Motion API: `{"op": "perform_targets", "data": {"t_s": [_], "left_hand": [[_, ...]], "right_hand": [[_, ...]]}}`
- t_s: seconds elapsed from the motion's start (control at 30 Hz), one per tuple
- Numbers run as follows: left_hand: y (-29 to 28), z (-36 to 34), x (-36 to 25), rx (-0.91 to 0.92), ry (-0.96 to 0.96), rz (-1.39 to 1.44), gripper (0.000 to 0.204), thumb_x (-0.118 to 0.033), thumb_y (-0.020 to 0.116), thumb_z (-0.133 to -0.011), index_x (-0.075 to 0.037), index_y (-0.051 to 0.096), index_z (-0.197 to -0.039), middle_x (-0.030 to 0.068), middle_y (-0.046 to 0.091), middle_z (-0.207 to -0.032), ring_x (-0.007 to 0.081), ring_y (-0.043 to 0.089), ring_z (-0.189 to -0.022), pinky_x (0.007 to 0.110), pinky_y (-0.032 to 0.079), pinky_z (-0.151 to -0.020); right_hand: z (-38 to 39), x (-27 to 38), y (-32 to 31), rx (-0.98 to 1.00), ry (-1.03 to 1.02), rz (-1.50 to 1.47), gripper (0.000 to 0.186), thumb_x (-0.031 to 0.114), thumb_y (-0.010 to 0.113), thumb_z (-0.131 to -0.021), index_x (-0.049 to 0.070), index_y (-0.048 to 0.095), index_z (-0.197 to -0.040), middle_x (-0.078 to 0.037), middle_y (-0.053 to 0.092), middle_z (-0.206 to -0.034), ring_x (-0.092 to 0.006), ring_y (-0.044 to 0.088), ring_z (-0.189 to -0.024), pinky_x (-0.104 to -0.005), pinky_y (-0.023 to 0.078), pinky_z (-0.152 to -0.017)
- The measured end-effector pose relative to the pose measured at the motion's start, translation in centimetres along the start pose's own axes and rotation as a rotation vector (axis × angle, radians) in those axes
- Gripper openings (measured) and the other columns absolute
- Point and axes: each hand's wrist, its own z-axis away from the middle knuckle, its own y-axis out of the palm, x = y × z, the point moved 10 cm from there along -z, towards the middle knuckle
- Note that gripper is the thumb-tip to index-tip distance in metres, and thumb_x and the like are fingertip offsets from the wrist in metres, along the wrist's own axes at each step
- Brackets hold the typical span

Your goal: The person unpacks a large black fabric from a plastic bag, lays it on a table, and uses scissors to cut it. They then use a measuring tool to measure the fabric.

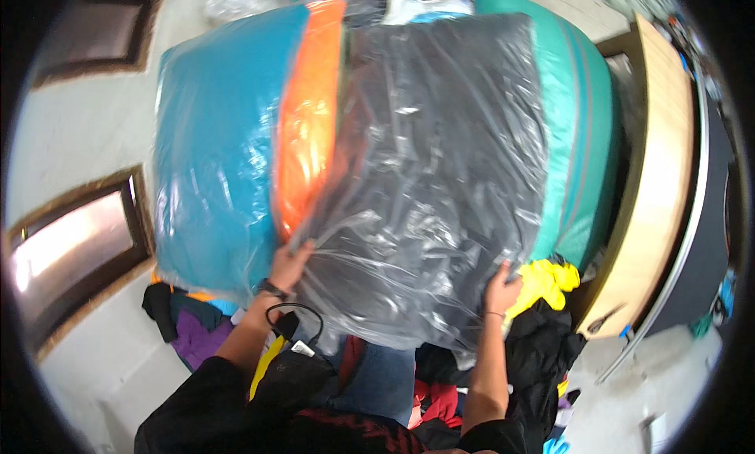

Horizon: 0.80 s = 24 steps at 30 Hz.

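A large clear plastic bag packed with dark grey fabric (440,163) fills the middle of the head view. My left hand (291,267) is closed on its near left edge, and the plastic there is creased. At the near right edge, my right hand (501,290) grips the same bag with the thumb on top; the other fingers are mostly hidden. Left of it stand a clear bag of teal-blue fabric (220,155) and a bright orange one (311,124), close to my left hand. Yellow cloth (546,285) lies just beside my right hand.
A bulging green sack (582,132) is behind the grey bag on the right. Farther right runs a pale wooden table edge (653,163), with scissors (607,319) near its corner. Loose garments (543,360) are heaped around my legs. Framed windows (79,253) line the left wall.
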Motion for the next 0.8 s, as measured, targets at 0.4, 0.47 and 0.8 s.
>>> {"op": "perform_targets", "data": {"t_s": [0.4, 0.47, 0.8], "left_hand": [[4.9, 0.0, -7.0, -0.191, 0.551, -0.516, 0.093, -0.051, 0.086, -0.079, 0.009, 0.051, -0.141, 0.0294, 0.057, -0.137, 0.043, 0.054, -0.13, 0.046, 0.044, -0.112], [6.8, -0.7, -4.5, -0.2, 0.37, -0.514, 0.107, -0.056, 0.089, -0.072, 0.011, 0.046, -0.144, 0.0302, 0.052, -0.14, 0.0436, 0.051, -0.133, 0.047, 0.043, -0.113], [6.5, 0.6, 1.5, -0.44, -0.049, -0.511, 0.113, -0.074, 0.09, -0.058, 0.004, 0.053, -0.13, 0.0227, 0.049, -0.136, 0.0391, 0.049, -0.129, 0.052, 0.041, -0.107]], "right_hand": [[-17.1, -18.8, 2.9, -0.127, 0.384, -0.297, 0.089, 0.07, 0.053, -0.095, -0.017, 0.071, -0.1, -0.032, 0.072, -0.092, -0.0415, 0.071, -0.092, -0.0504, 0.052, -0.084], [-17.9, -18.7, 6.2, -0.069, 0.516, -0.183, 0.092, 0.073, 0.052, -0.094, -0.016, 0.072, -0.104, -0.032, 0.073, -0.105, -0.0369, 0.073, -0.104, -0.0468, 0.054, -0.088], [-14.6, -12.9, 4.3, -0.322, 0.882, -0.348, 0.066, 0.054, 0.063, -0.096, -0.007, 0.063, -0.124, -0.029, 0.069, -0.12, -0.0427, 0.062, -0.118, -0.0545, 0.045, -0.1]]}}
